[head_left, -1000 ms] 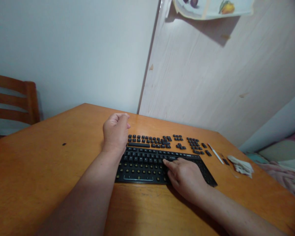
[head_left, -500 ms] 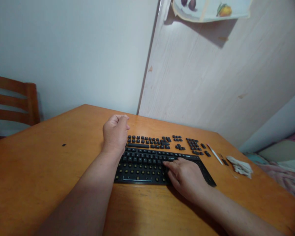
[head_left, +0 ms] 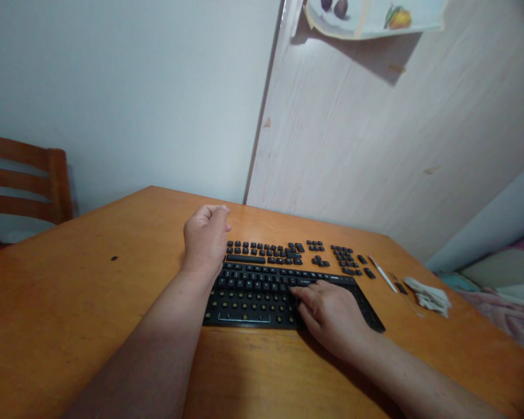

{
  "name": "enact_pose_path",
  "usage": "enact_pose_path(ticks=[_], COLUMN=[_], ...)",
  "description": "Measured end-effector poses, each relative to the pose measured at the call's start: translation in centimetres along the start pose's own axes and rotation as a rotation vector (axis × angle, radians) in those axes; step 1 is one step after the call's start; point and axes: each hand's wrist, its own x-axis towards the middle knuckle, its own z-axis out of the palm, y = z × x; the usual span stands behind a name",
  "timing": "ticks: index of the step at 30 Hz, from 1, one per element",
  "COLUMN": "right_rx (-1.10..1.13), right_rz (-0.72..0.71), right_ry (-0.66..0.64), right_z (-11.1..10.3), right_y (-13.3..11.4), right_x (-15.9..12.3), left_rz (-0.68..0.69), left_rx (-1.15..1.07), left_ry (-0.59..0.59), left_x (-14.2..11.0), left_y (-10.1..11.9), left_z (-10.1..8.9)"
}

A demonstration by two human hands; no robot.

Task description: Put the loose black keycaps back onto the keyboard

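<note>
A black keyboard [head_left: 253,321] lies on the table, its upper rows fitted with keycaps and its lower rows bare, showing small pale key stems. My right hand [head_left: 329,311] rests over its right part, fingers bent together and fingertips down at the end of a letter row. Whatever lies under those fingertips is hidden. My left hand [head_left: 204,237] is held up in a closed curl above the keyboard's left end, covering part of it. What it holds, if anything, cannot be seen. Behind the keyboard, loose black keycaps [head_left: 262,252] lie in rows, with a long space bar [head_left: 245,259] among them.
To the right are more keycaps [head_left: 343,256], a white pen [head_left: 383,273], a small dark item [head_left: 400,287] and a crumpled whitish cloth [head_left: 428,295]. One small black piece [head_left: 114,258] lies at left. A wooden chair [head_left: 26,180] stands beyond the table's left edge; a wall is behind.
</note>
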Motion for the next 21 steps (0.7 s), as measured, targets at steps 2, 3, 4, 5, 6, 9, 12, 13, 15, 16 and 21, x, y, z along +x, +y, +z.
enact_pose_path(ticks=[2,3,4,5,6,9,12,13,15,16,21], right_rx=[0.005,0.009,0.017,0.027,0.042,0.105,0.149,0.160,0.182,0.194,0.227], right_rz=[0.005,0.005,0.001,-0.001,0.002,0.057,0.147,0.174,0.214,0.226,0.224], right_ry=[-0.003,-0.003,-0.002,0.002,0.011,0.068,0.103,0.107,0.112,0.115,0.062], right_z=[0.0,0.0,0.0,0.0,0.0,-0.2,-0.7,-1.0,-1.5,-1.7,-2.0], right_y=[0.0,0.1,0.2,0.3,0.6,1.7,3.1,3.5,4.5,5.1,8.2], right_x=[0.0,0.0,0.0,0.0,0.0,0.2,0.6,0.7,1.1,1.4,4.3], left_rz=[0.005,0.008,0.011,0.013,0.012,-0.004,-0.012,-0.004,0.029,0.052,0.163], left_rx=[0.005,0.008,0.012,0.015,0.017,0.024,0.034,0.041,0.068,0.091,0.258], left_ry=[-0.001,-0.001,-0.001,-0.002,-0.003,0.007,0.028,0.033,0.027,0.016,-0.058], left_x=[0.0,0.0,0.1,0.1,0.0,0.0,0.0,0.0,0.0,0.0,-0.5], left_y=[-0.2,-0.2,-0.2,-0.2,-0.1,0.2,0.5,0.5,0.5,0.5,1.1], left_z=[0.0,0.0,0.1,0.1,0.1,0.1,0.0,-0.1,-0.2,-0.3,-0.4])
